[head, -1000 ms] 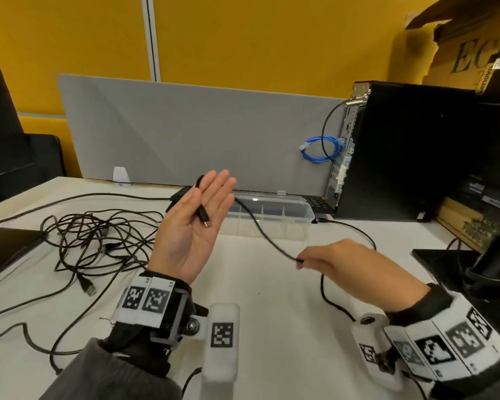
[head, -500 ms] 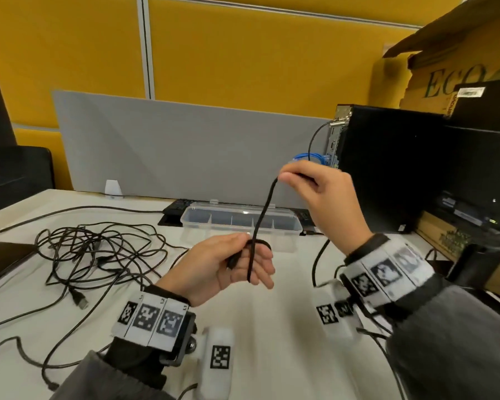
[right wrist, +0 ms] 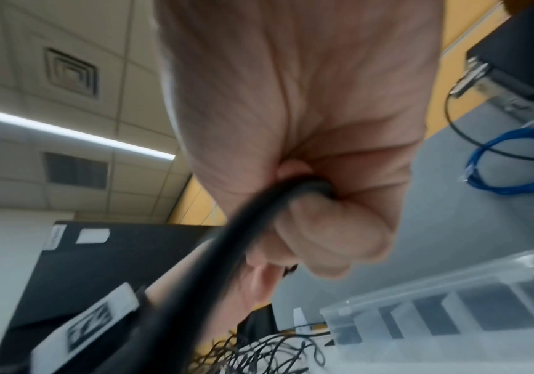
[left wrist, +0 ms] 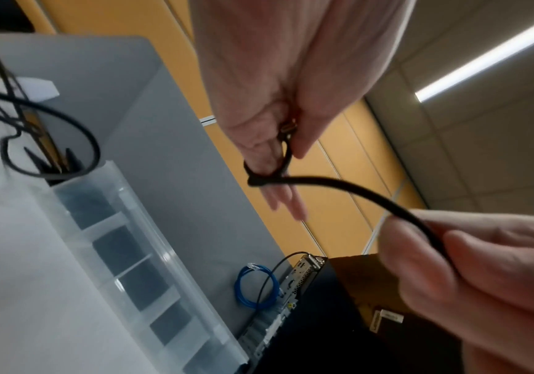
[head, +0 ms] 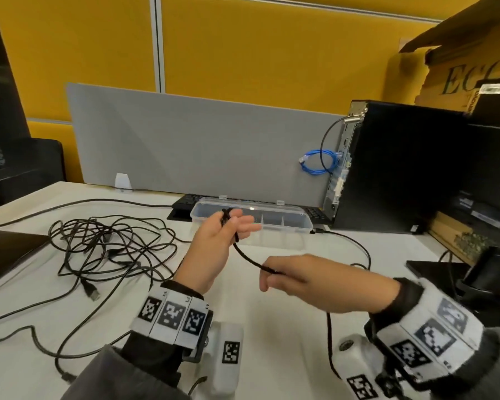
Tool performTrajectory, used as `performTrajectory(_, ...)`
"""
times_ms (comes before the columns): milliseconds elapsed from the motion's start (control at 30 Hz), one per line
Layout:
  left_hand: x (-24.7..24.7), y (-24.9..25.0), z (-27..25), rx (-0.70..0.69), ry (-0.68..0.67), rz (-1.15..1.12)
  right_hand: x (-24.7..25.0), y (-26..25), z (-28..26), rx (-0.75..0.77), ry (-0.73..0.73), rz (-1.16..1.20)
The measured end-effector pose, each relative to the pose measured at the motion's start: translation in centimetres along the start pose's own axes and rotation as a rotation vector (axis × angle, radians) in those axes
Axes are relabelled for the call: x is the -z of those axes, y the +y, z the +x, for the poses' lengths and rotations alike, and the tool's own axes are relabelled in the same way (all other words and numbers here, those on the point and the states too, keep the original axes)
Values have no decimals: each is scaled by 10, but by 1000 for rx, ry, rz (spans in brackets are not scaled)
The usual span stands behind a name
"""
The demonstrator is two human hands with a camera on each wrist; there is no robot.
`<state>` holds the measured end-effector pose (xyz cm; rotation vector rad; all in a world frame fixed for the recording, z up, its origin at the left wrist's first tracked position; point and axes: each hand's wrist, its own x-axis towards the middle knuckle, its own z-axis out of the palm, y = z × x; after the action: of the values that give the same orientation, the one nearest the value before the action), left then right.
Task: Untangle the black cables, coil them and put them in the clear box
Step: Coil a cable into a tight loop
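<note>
A black cable (head: 244, 256) runs between my two hands above the white desk. My left hand (head: 225, 228) pinches its plug end with a small loop wound round the fingers (left wrist: 260, 162), in front of the clear box (head: 251, 219). My right hand (head: 274, 277) grips the cable lower and to the right, its fingers (right wrist: 329, 243) curled round it. From that hand the cable (head: 329, 336) drops to the desk. The clear box has its lid shut and shows dividers inside. A tangle of black cables (head: 110, 246) lies on the desk at the left.
A grey partition (head: 191, 151) stands behind the box. A black computer tower (head: 399, 168) with a blue cable loop (head: 319, 161) stands at the right. A keyboard (head: 185, 202) lies behind the box. A dark flat device (head: 3, 252) is at the left edge.
My right hand has come down from head height to below and right of the left hand. My left hand has risen in front of the box, with a loop of cable round its fingers.
</note>
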<state>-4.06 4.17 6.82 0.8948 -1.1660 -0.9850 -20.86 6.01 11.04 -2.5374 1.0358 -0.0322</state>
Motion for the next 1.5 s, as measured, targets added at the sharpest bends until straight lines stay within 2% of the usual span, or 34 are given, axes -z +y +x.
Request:
performTrajectory(133,1,-2,-5,24,-212,453,17,19,-6,-39,69,45)
performTrajectory(200,1,0,-9,30,-319,579,20,28,-9,-77,60,107)
performTrajectory(267,3,1,-10,31,-353,656,19,36,-9,-100,9,133)
performTrajectory(433,17,0,-2,-137,-72,793,13,52,-15,-189,-91,286)
performTrajectory(500,21,-1,1,-183,55,781,11,58,-18,-205,-106,368)
performTrajectory(600,25,-2,4,-208,218,760,8,64,-20,-248,-117,358)
performTrajectory(667,27,-4,5,-181,222,830,9,67,-18,-313,7,413)
performTrajectory(700,27,-6,5,-142,172,894,11,69,-16,-335,130,440)
performTrajectory(767,24,-9,6,-19,-17,928,19,73,-12,-336,444,390)
performTrajectory(867,12,-6,-1,219,-393,620,29,87,-4,-317,884,182)
performTrajectory(967,1,2,-12,340,-660,317,27,102,8,-369,1061,-14)
performTrajectory(1033,-3,4,-17,378,-764,177,18,103,16,-418,1017,-213)
performTrajectory(1067,-5,5,-19,381,-776,116,12,98,19,-438,930,-302)
performTrajectory(1133,-8,6,-21,345,-731,-14,0,83,22,-408,669,-443)
performTrajectory(1167,-9,8,-22,315,-687,-78,-7,75,25,-348,574,-479)
performTrajectory(1200,-10,10,-22,285,-635,-135,-12,66,26,-278,542,-481)
performTrajectory(1267,-9,14,-21,238,-514,-240,-19,52,27,-133,540,-356)
performTrajectory(1367,-4,17,-18,215,-356,-480,-23,39,26,5,480,168)
performTrajectory(1433,-4,16,-16,194,-299,-588,-26,33,27,32,485,140)
performTrajectory(1500,-5,16,-13,142,-234,-632,-30,28,29,46,385,103)
